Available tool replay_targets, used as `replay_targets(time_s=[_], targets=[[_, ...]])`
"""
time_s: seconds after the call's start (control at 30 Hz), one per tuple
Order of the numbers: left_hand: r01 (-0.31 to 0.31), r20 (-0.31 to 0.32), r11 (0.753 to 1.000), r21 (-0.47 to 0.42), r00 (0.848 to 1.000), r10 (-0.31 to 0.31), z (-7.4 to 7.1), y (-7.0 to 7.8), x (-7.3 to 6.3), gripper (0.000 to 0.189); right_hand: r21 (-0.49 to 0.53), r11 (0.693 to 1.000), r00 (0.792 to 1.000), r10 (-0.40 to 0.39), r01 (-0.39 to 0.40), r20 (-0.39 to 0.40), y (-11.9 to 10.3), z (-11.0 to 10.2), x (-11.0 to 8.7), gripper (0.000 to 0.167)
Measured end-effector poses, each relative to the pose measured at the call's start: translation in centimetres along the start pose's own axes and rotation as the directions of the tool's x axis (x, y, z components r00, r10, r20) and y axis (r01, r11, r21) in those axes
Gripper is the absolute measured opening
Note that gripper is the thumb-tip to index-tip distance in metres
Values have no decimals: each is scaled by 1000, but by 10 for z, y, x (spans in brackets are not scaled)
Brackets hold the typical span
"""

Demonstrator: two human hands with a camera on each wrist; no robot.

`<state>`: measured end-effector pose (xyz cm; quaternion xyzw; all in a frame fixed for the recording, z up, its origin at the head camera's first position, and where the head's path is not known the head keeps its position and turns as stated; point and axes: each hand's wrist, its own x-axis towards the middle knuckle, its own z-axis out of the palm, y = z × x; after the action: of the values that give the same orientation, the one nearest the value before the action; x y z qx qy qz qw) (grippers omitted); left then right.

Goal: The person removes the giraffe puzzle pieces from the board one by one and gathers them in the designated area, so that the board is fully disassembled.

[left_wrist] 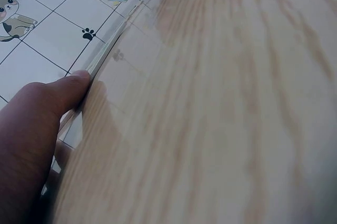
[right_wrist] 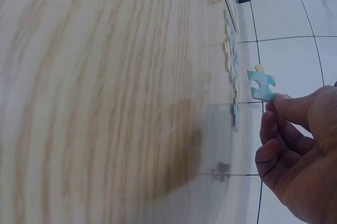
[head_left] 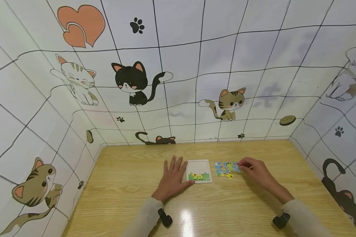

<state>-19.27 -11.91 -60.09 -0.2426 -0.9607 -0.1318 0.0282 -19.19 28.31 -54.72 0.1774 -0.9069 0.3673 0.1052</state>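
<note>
A square puzzle tray [head_left: 197,165] with a white frame lies on the table, its bottom part filled with green and yellow pieces. My left hand [head_left: 173,179] lies with spread, straight fingers at the tray's left side, the thumb touching its lower left edge. Between thumb and fingers my right hand [head_left: 256,171] pinches a light-blue puzzle piece [right_wrist: 261,84] with a yellow knob, held above the table in the right wrist view. Below and left of that hand, loose puzzle pieces [head_left: 224,169] in blue and yellow lie in a cluster right of the tray.
The wooden table [head_left: 225,207] meets a wall [head_left: 184,108] covered in a cat-print grid sheet at its back, with similar sheets at both sides. Dark wrist cameras [head_left: 165,218] sit on both sleeves.
</note>
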Motion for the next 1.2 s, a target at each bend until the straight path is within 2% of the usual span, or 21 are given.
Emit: replay_targets(time_s=[0.23,0.5,0.83,1.2], targets=[[7,12,1000,7,1000,-7,1,0,1,100,24,1000,998,4,-5,55,6,-6,-5,10],[5,8,1000,-2,1000,-5,1,0,1,100,52,994,980,80,-91,180,14,-6,-6,11],[6,1,1000,2,1000,-6,3,-1,1,99,2,998,985,61,-62,164,17,-3,-7,7],[0,0,1000,-5,1000,0,1,1,0,99,-35,998,986,59,-54,159,18,-1,-4,13]])
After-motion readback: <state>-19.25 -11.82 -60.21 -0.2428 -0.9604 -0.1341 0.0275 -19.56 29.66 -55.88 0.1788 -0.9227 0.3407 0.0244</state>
